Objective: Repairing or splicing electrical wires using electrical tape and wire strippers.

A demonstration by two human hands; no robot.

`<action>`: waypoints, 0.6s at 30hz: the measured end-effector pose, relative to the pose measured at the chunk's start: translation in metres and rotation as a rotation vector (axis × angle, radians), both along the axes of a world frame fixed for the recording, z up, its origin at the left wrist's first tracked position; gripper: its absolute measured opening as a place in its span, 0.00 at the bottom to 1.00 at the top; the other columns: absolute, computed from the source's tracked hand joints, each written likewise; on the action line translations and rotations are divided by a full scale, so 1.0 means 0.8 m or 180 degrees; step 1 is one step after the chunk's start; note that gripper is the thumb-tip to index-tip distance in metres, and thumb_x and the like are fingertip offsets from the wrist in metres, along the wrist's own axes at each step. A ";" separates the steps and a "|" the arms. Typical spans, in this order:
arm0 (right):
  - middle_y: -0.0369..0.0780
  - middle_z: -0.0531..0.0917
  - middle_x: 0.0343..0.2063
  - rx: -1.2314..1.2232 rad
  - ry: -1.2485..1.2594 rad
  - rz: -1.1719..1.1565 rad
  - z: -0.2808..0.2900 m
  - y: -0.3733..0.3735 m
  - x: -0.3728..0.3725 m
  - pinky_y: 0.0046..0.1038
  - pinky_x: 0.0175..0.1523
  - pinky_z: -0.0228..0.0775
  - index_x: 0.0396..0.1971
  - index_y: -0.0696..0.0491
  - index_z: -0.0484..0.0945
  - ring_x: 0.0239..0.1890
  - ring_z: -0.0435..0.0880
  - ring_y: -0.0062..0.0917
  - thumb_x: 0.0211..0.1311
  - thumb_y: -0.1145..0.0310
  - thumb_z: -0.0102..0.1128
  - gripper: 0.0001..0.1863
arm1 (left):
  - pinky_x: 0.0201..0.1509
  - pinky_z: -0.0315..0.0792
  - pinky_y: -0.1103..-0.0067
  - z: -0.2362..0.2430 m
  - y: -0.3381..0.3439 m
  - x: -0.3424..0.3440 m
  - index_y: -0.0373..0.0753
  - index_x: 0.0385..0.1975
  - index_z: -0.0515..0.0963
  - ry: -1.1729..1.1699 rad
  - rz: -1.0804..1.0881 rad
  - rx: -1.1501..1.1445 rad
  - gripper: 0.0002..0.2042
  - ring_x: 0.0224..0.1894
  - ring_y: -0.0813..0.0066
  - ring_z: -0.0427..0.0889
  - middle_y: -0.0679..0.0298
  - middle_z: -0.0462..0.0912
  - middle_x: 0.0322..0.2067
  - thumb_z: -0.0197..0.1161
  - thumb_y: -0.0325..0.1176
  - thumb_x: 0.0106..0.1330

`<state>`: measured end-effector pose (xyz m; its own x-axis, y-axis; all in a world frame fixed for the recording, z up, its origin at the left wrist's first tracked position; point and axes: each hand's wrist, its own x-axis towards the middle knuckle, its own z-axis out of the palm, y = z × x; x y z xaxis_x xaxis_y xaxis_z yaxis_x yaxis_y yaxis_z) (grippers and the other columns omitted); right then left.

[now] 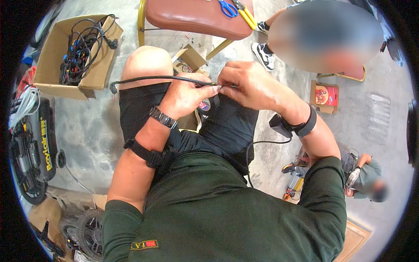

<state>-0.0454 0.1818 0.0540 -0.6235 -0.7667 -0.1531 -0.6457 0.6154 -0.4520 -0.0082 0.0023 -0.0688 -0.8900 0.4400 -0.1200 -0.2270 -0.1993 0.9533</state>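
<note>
In the head view, a person in a dark green shirt sits with a black cable point(148, 79) up in front of the knees. The left hand point(187, 95) has its thumb and fingers pinched around the cable near one end. The right hand point(249, 85) has its fingertips squeezed together on that same end, touching the left fingertips. A tiny bit of yellow peeks out there, but the fingers hide the rest. The cable's other end hangs out past the left knee. The work on this cable looks partway done, since both hands are busy at its tip. Whether anything is joined there, one cannot tell. Many dark cords point(78, 56) sit in a big cardboard box point(47, 65) on the left, but it is hard to say if they are finished. A brown chair point(192, 17) in front makes a little table for blue scissors point(228, 8) and yellow-handled pliers point(248, 17). A smaller box point(195, 56) stands by the knees. The floor point(87, 131) is gray and stained. Black wheels point(91, 236) lie at the lower left, and a co-worker point(369, 174) sits off to the right.
</note>
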 end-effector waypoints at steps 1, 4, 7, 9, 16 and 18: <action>0.43 0.77 0.26 -0.0007 0.0261 0.0098 0.003 -0.001 0.002 0.41 0.38 0.74 0.27 0.54 0.77 0.34 0.80 0.43 0.51 0.69 0.62 0.06 | 0.24 0.71 0.83 -0.001 0.001 0.000 0.33 0.31 0.83 -0.0003 0.0004 0.0002 0.06 0.23 0.84 0.76 0.66 0.82 0.24 0.67 0.29 0.60; 0.39 0.76 0.28 0.0084 0.0787 0.0521 -0.004 0.001 0.004 0.37 0.37 0.74 0.27 0.52 0.76 0.34 0.80 0.38 0.48 0.69 0.62 0.06 | 0.25 0.71 0.83 -0.004 0.002 0.000 0.33 0.31 0.83 0.0062 0.0018 -0.0042 0.05 0.24 0.85 0.76 0.67 0.82 0.24 0.67 0.29 0.60; 0.37 0.74 0.26 0.0153 0.1071 0.0911 -0.006 0.003 0.001 0.33 0.35 0.75 0.29 0.50 0.76 0.33 0.79 0.33 0.47 0.68 0.60 0.08 | 0.26 0.71 0.82 -0.002 0.002 0.001 0.33 0.32 0.83 -0.0040 -0.0040 0.0040 0.05 0.24 0.84 0.76 0.67 0.82 0.24 0.67 0.28 0.60; 0.37 0.74 0.26 0.0093 0.1122 0.1033 -0.005 0.001 -0.001 0.32 0.34 0.74 0.30 0.50 0.77 0.34 0.78 0.32 0.48 0.67 0.60 0.08 | 0.27 0.71 0.81 -0.001 0.002 0.001 0.33 0.32 0.83 0.0066 0.0019 0.0030 0.05 0.25 0.84 0.76 0.66 0.82 0.24 0.68 0.28 0.59; 0.38 0.75 0.25 0.0073 0.1049 0.0906 -0.018 -0.002 0.000 0.34 0.30 0.74 0.33 0.52 0.75 0.29 0.81 0.34 0.53 0.66 0.58 0.08 | 0.27 0.71 0.81 -0.016 0.005 0.000 0.33 0.32 0.84 0.0296 0.0039 0.0001 0.06 0.25 0.84 0.77 0.66 0.82 0.24 0.69 0.29 0.58; 0.39 0.75 0.24 0.0076 0.1025 0.0788 -0.024 0.001 0.002 0.36 0.29 0.74 0.32 0.52 0.74 0.28 0.81 0.36 0.52 0.67 0.59 0.08 | 0.27 0.71 0.81 -0.016 0.006 0.001 0.33 0.31 0.84 0.0111 0.0043 0.0020 0.07 0.24 0.84 0.76 0.65 0.82 0.23 0.69 0.30 0.58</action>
